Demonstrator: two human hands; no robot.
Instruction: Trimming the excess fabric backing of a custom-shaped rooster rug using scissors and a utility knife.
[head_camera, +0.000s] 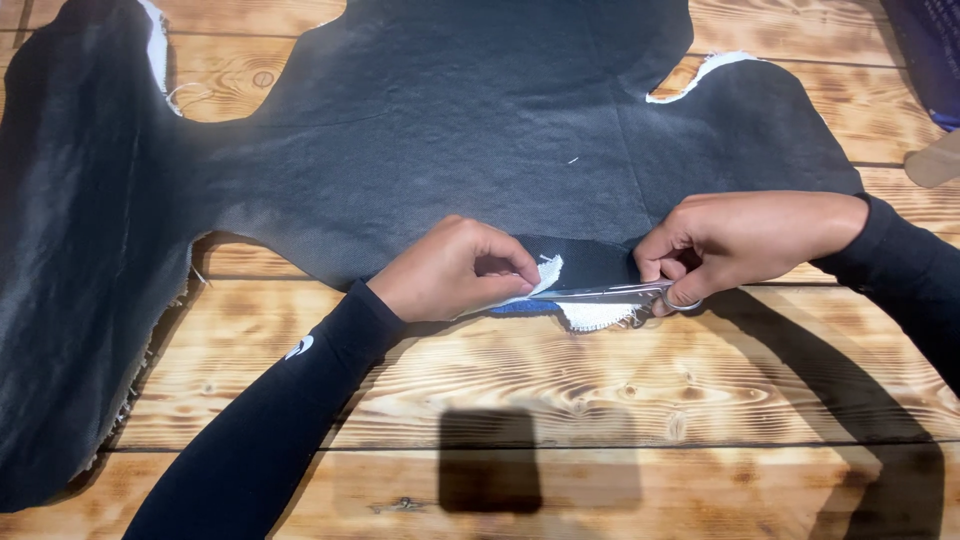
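Right hand (735, 245) grips scissors (600, 293), blades partway into dark fabric (480, 130) edge at centre frame; left hand (450, 270) fingers pinch the white-backed flap (549, 270); most uncut.

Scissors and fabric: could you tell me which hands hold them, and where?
Right hand grips the scissors by the handle loops; left hand pinches the dark fabric at its lower edge.

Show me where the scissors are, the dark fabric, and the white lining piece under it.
scissors (610, 293), head view, on the metal blades between the two hands.
dark fabric (470, 130), head view, on its flat middle area.
white lining piece (593, 316), head view, on the part poking out below the blades.
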